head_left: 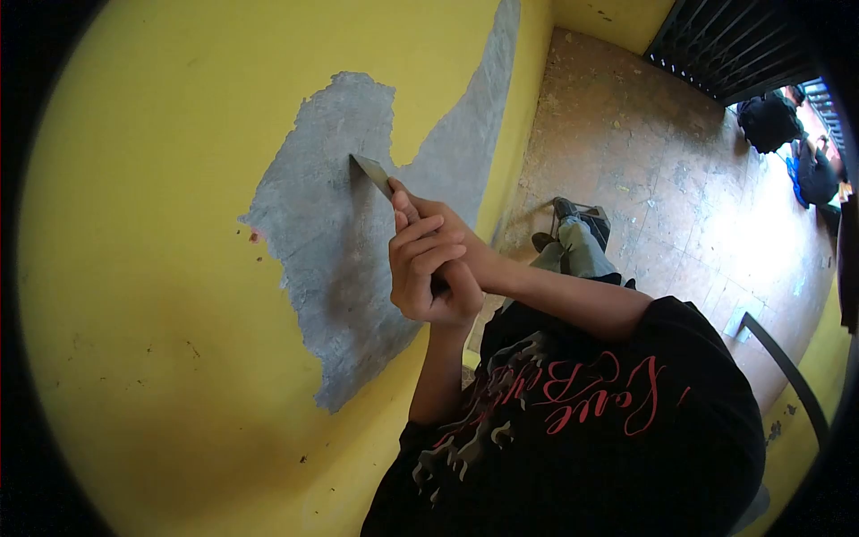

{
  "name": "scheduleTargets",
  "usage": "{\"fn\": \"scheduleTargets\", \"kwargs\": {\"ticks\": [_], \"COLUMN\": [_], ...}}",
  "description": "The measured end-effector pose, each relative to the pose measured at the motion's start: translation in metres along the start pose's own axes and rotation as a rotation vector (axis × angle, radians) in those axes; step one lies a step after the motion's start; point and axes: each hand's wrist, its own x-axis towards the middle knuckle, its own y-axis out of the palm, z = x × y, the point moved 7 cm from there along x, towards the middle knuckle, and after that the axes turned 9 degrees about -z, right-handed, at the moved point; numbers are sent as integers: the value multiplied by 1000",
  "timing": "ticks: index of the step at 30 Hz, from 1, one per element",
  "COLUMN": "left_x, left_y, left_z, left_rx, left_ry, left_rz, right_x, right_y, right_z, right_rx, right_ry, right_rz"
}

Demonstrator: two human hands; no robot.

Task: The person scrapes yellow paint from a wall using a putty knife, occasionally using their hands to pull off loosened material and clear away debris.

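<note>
My right hand [430, 204] is closed on a putty knife [374, 175], its index finger lying along the flat metal blade. The blade's far edge is at a grey patch [309, 179] on the yellow wall, which has ragged borders. In front of my right hand and overlapping it is my left hand [434, 273], its fingers curled inward. Whether those fingers wrap the handle, the other hand or something else is hidden. The handle itself is mostly covered by my hands.
The yellow wall [152, 268] fills the left side. Behind my arms, a worn tiled floor [644, 179] carries pale spatters. A black metal gate [734, 45] stands at the top right. Two people [771, 121] are low down at the far right. A dark bar [787, 371] crosses the lower right.
</note>
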Motion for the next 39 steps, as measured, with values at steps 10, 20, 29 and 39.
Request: {"fn": "scheduleTargets", "kwargs": {"ticks": [10, 20, 29, 39], "left_x": [15, 7, -5, -6], "left_y": [-18, 3, -9, -13], "left_z": [10, 29, 32, 41], "left_rx": [-21, -20, -35, 12], "left_ry": [-135, -150, -125, -112], "left_rz": [164, 86, 10, -31], "right_x": [-13, 4, 4, 21], "right_y": [16, 5, 8, 20], "right_z": [-33, -55, -33, -93], "right_rx": [50, 231, 309, 465], "right_ry": [82, 134, 177, 322], "right_rz": [-207, -68, -132, -44]}}
